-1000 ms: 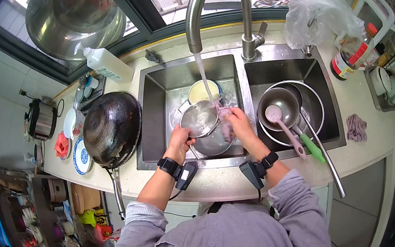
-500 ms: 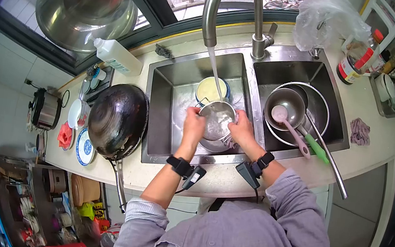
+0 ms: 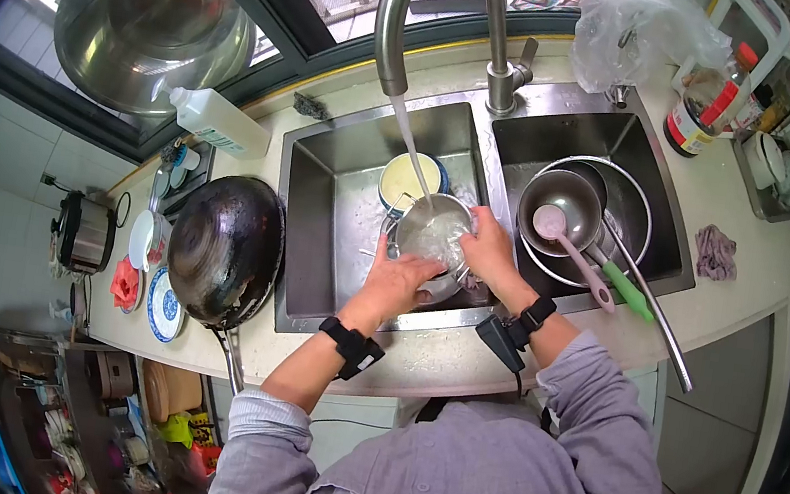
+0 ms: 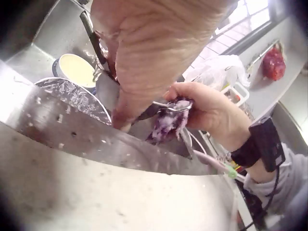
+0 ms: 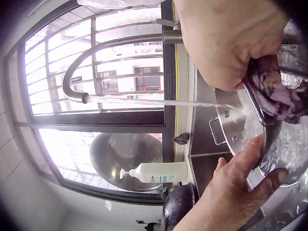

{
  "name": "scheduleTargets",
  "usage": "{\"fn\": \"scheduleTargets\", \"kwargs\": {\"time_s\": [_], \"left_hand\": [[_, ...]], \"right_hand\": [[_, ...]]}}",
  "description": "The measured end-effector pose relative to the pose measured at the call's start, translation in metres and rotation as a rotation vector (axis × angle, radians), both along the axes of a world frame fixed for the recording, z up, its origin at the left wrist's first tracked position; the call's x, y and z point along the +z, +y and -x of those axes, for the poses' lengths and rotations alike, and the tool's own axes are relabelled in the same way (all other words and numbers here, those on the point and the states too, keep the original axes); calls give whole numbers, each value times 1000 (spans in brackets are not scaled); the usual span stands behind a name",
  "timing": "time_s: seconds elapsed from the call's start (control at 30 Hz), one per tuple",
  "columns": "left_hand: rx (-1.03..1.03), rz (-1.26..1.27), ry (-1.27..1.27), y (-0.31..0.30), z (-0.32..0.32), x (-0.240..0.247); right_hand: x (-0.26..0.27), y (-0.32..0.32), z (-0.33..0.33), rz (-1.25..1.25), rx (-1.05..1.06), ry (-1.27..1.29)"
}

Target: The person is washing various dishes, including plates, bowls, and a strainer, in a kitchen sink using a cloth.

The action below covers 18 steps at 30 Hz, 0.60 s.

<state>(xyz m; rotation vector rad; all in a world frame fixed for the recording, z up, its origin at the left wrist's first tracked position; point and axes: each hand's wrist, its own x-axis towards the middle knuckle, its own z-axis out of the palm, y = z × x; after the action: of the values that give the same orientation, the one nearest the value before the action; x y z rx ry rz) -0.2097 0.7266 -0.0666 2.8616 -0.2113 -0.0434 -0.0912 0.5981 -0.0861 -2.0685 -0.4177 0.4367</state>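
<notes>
A small steel pot (image 3: 431,224) with loop handles is under the running tap water (image 3: 408,143) in the left basin. My right hand (image 3: 495,256) grips a wet purple cloth (image 5: 274,91) against the loop handle on the pot's right side. Fingers fairly straight, my left hand (image 3: 394,292) lies along the pot's near left rim, its thumb on the left side. Below the pot a larger metal vessel (image 4: 103,108) holds water, partly hidden by my hands. Behind it sits a blue-rimmed bowl with a pale yellow inside (image 3: 408,180).
In the right basin (image 3: 666,220) lie a dark saucepan (image 3: 570,186), a pink ladle (image 3: 575,257) and a green-handled utensil (image 3: 626,292). An upturned black wok (image 3: 222,253) stands left of the sink, near a white pump bottle (image 3: 220,124). The tap (image 3: 394,35) arches overhead.
The right hand has brought the cloth from beside the pot to its right handle. My left hand has slid from the pot's side to its near rim, fingers reaching rightward.
</notes>
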Motion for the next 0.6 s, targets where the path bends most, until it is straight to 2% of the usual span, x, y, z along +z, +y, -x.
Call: {"fn": "scheduleTargets", "kwargs": {"time_s": [0.1,0.17,0.23,0.3,0.33,0.4,0.43,0.5,0.53,0.57,0.6], "left_hand": [[65,-131,151,5,-5,-4],[46,-85,100,7,-2,-3],[27,-37,52,9,2,0],[278,226,205,11,6,10],[279,225,205,16,8,2],[453,855,204,24,9,-10],[453,853,206,29,11,-16],[639,1177,351,33,6,-6],[641,1177,349,33,5,-1],[697,1301,390,33,4,4],[753,1425,432,33,3,9]], "right_hand": [[3,2,-1,33,6,53],[0,2,-9,30,-3,64],[-12,3,-24,-79,49,248],[-16,4,-30,-156,-33,247],[-17,5,-31,-235,-112,244],[-1,1,-30,-245,-126,333],[0,-1,-26,-261,-77,290],[4,-4,-15,-276,-27,250],[8,-1,-6,-323,28,88],[12,2,4,-369,83,-74],[16,5,15,-370,86,-75]]}}
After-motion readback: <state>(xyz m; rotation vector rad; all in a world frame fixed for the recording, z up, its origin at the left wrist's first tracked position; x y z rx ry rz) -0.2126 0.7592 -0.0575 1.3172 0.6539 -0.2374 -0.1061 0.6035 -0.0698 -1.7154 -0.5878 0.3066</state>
